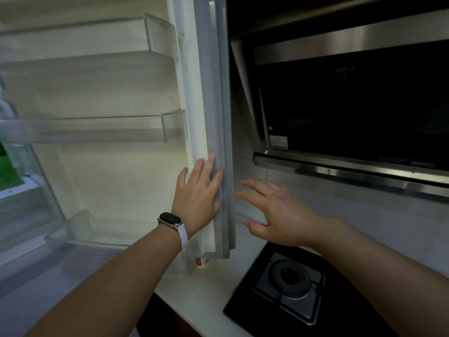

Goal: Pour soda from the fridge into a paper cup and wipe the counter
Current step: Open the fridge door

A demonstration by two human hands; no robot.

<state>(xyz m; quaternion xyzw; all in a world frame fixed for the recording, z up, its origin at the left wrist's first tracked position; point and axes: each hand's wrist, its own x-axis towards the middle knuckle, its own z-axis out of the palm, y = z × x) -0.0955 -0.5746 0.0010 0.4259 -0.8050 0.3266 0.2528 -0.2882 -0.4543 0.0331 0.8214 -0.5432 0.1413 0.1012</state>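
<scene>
Holding the fridge door (213, 98) open at its edge, with a green bottle (9, 166) at far left.

Left to right: the bottle, probably the soda, stood inside the fridge at the frame's left edge, mostly cut off, its green label bright and its cap unseen; the door shelves (97, 127) appeared bare. The left hand (199, 198), wearing a watch (171, 220), lay flat on the door's inner edge, fingers straight against the gasket. The right hand (274, 212) hovered just beside the outer face, fingers spread, gripping nothing. Risk, as judged: the unheld door could swing shut on fingers, or outward toward the hood (340, 105) above the burner (289, 278). No cup was visible.
</scene>
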